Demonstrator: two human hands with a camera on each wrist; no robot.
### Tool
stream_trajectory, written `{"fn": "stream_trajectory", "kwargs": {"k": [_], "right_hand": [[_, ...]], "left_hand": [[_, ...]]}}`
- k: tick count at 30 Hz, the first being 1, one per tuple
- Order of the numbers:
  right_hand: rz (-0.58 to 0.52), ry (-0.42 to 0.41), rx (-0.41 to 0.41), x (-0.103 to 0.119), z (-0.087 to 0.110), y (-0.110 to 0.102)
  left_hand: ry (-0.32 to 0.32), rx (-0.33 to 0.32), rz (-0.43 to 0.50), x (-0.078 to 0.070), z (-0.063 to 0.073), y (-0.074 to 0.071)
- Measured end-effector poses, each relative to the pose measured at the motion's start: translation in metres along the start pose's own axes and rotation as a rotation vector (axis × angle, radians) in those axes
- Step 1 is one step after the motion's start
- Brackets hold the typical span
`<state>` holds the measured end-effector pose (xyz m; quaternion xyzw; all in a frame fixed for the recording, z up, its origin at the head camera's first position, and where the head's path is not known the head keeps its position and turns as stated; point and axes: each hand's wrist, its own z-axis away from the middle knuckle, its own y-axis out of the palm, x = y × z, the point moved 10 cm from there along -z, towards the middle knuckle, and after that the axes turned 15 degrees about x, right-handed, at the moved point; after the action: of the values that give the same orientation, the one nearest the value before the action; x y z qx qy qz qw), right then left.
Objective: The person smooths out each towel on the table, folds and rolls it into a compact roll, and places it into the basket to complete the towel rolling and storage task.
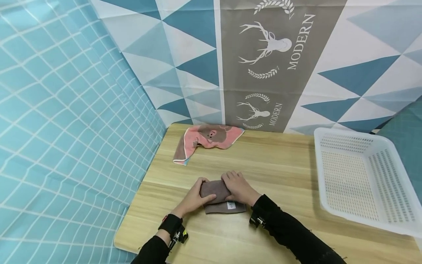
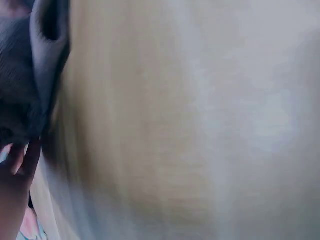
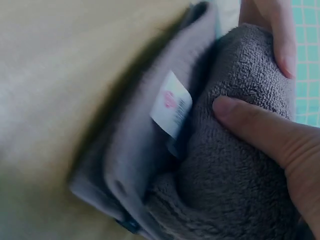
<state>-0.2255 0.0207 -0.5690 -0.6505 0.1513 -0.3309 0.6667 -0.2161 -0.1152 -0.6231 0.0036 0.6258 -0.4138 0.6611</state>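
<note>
A grey-brown towel (image 1: 214,191) lies folded over on itself near the table's middle, its upper part a thick roll. A flat layer with a white label (image 3: 171,104) sticks out on the near side. My left hand (image 1: 195,196) grips the roll's left end, thumb on top. On the right end my right hand (image 1: 239,188) holds it, with the thumb (image 3: 250,122) pressing into the pile in the right wrist view. In the left wrist view only part of the towel (image 2: 17,70) shows at the left edge; the hold there is mostly out of frame.
A pink and brown towel (image 1: 227,141) with an animal picture lies crumpled at the table's back left. On the right stands a white perforated plastic basket (image 1: 349,216). The wooden table (image 1: 280,165) meets a blue checked curtain (image 1: 82,146) on the left and a patterned cloth behind.
</note>
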Motion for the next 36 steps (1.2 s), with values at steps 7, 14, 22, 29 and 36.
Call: {"fn": "stream_trajectory", "kwargs": {"k": [7, 14, 22, 29, 36], "right_hand": [[0.215, 0.017, -0.033, 0.009, 0.015, 0.006], [0.180, 0.013, -0.024, -0.009, 0.024, -0.001], [0.074, 0.113, 0.073, -0.042, 0.044, -0.001], [0.057, 0.161, 0.141, -0.053, 0.061, -0.021], [0.050, 0.216, 0.106, -0.080, 0.089, -0.049]], "left_hand": [[0.001, 0.116, 0.034, -0.006, -0.014, 0.010], [0.078, 0.073, 0.048, -0.022, -0.024, 0.005], [0.115, 0.077, 0.153, -0.044, -0.043, 0.020], [0.073, 0.085, 0.162, -0.060, -0.057, 0.033], [0.081, 0.118, 0.166, -0.090, -0.087, 0.045]]}}
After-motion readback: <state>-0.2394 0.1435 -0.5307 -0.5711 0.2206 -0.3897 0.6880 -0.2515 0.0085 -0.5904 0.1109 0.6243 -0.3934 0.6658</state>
